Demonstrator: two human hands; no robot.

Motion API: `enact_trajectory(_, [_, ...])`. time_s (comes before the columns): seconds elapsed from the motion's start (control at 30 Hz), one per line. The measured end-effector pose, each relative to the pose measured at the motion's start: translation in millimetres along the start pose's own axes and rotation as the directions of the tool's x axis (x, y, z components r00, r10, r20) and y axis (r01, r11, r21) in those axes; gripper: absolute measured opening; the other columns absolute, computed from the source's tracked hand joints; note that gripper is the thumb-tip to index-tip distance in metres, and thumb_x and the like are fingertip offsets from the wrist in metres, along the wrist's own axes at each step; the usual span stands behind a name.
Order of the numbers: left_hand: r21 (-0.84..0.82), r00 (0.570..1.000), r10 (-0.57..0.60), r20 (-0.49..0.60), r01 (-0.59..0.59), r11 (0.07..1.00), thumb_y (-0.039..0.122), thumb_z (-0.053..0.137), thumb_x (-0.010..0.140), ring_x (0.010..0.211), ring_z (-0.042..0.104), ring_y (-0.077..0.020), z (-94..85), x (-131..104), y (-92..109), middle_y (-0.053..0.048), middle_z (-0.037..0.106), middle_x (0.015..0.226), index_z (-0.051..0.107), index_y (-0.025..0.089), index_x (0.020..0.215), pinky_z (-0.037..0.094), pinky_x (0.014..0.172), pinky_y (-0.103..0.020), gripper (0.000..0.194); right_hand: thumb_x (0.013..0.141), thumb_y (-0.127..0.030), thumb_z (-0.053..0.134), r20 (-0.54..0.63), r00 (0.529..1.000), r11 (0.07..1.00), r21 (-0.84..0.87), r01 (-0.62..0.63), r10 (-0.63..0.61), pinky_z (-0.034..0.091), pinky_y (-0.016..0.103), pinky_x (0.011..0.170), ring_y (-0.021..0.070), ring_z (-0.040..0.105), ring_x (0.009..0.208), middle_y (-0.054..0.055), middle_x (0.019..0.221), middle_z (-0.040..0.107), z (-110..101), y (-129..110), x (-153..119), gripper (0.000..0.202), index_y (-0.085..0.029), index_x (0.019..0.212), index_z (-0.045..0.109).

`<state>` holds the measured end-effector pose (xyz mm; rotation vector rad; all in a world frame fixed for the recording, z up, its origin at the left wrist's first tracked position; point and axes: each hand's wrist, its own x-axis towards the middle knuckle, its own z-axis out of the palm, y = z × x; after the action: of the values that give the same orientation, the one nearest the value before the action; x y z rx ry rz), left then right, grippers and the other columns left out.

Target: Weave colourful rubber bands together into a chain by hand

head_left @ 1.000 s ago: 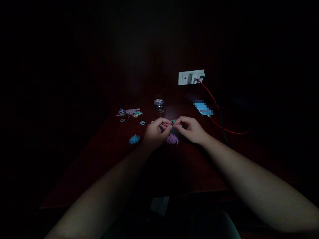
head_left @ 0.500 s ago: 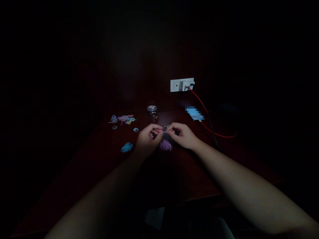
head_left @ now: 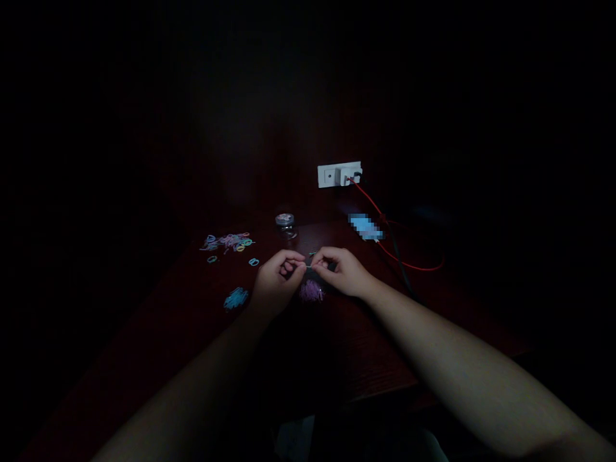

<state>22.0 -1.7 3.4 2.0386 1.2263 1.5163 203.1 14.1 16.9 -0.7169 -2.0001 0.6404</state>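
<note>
My left hand (head_left: 279,279) and my right hand (head_left: 339,271) meet over the middle of the dark red table, fingertips close together. A thin pale rubber band (head_left: 308,266) is pinched between both, a short piece of it showing in the gap. Just below the fingertips lies a pile of purple rubber bands (head_left: 312,291). A pile of blue rubber bands (head_left: 235,298) sits left of my left wrist. Behind the fingers a bit of green rubber band (head_left: 312,253) shows, mostly hidden.
Mixed coloured rubber bands (head_left: 228,242) lie scattered at the back left, with a few loose ones nearer. A lidded clear jar (head_left: 285,226) stands behind my hands. At the right, a phone (head_left: 366,226) is joined by a red cable (head_left: 409,264) to a wall socket (head_left: 329,176).
The whole view has shifted slightly, so things sit lower and further left. Both hands keep their pinch on the pale rubber band, and the gap between the fingertips looks a little narrower.
</note>
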Motion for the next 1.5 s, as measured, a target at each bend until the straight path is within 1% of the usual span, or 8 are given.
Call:
enact_trajectory(0.23, [0.037, 1.0, 0.015, -0.017, -0.014, 0.999, 0.02, 0.063, 0.077, 0.068, 0.052, -0.0117, -0.3, 0.2, 0.6, 0.001, 0.062, 0.075, 0.065, 0.019, 0.086, 0.044, 0.065, -0.023, 0.01, 0.082, -0.023, 0.058, -0.012, 1.0, 1.0, 0.001, -0.004, 0.004, 0.04, 0.023, 0.057, 0.0105, 0.048, 0.06, 0.001, 0.067, 0.057, 0.4, 0.5, 0.5, 0.012, -0.014, 0.077, 0.063])
enact_trajectory(0.47, [0.014, 0.999, 0.034, -0.03, -0.034, 0.999, 0.02, 0.062, 0.077, 0.069, 0.052, -0.0122, 0.4, 0.4, 0.2, 0.0, 0.061, 0.075, 0.064, 0.019, 0.085, 0.042, 0.065, -0.023, 0.008, 0.082, -0.026, 0.059, -0.016, 1.0, 1.0, 0.004, -0.011, 0.011, 0.04, 0.023, 0.056, 0.0106, 0.048, 0.059, 0.0, 0.065, 0.055, 0.0, 2.2, 0.5, 0.012, -0.014, 0.079, 0.063])
enact_trajectory(0.8, [0.01, 0.999, 0.042, -0.025, -0.042, 0.999, 0.021, 0.062, 0.079, 0.07, 0.05, -0.0126, 0.6, 0.2, -1.7, -0.001, 0.063, 0.079, 0.064, 0.019, 0.087, 0.042, 0.064, -0.024, 0.009, 0.081, -0.023, 0.06, -0.034, 0.999, 1.0, -0.019, 0.005, -0.005, 0.042, 0.025, 0.06, 0.0121, 0.05, 0.062, 0.001, 0.068, 0.058, -2.2, 1.2, -0.4, 0.009, -0.014, 0.08, 0.063])
enact_trajectory(0.93, [0.029, 0.999, 0.045, -0.018, -0.045, 0.999, 0.021, 0.062, 0.079, 0.072, 0.052, -0.0129, 0.4, 0.4, 0.4, -0.001, 0.063, 0.078, 0.064, 0.019, 0.085, 0.043, 0.066, -0.025, 0.007, 0.082, -0.024, 0.059, -0.024, 0.999, 0.999, -0.032, 0.022, -0.023, 0.043, 0.026, 0.062, 0.0129, 0.051, 0.064, 0.002, 0.069, 0.058, -3.4, 0.8, -0.4, 0.012, -0.014, 0.079, 0.064])
enact_trajectory(1.07, [0.006, 0.999, 0.048, -0.006, -0.048, 0.999, 0.021, 0.061, 0.079, 0.076, 0.056, -0.0134, 0.8, 0.4, 2.2, -0.002, 0.065, 0.083, 0.063, 0.019, 0.087, 0.045, 0.07, -0.026, 0.008, 0.083, -0.026, 0.059, -0.027, 0.999, 0.999, -0.045, 0.028, -0.029, 0.044, 0.027, 0.063, 0.0137, 0.053, 0.066, 0.003, 0.072, 0.059, -4.1, 1.8, -0.6, 0.013, -0.015, 0.079, 0.065])
enact_trajectory(1.23, [0.022, 0.999, 0.032, -0.003, -0.032, 0.999, 0.021, 0.061, 0.079, 0.077, 0.058, -0.0141, 0.9, -0.8, 3.2, -0.002, 0.065, 0.083, 0.063, 0.019, 0.087, 0.046, 0.07, -0.027, 0.008, 0.084, -0.026, 0.059, -0.033, 0.999, 0.998, -0.059, 0.024, -0.026, 0.044, 0.027, 0.065, 0.0139, 0.054, 0.068, 0.003, 0.073, 0.06, -4.6, 1.7, -0.4, 0.014, -0.015, 0.08, 0.066])
enact_trajectory(1.5, [0.035, 0.998, 0.069, 0.003, -0.069, 0.997, 0.019, 0.061, 0.079, 0.078, 0.058, -0.0139, 0.2, -0.7, 3.0, -0.002, 0.066, 0.084, 0.063, 0.019, 0.088, 0.045, 0.07, -0.027, 0.009, 0.083, -0.023, 0.059, -0.023, 0.999, 0.996, -0.075, 0.04, -0.042, 0.042, 0.026, 0.064, 0.0135, 0.054, 0.068, 0.003, 0.074, 0.059, -5.4, -0.5, 0.8, 0.012, -0.015, 0.078, 0.065])
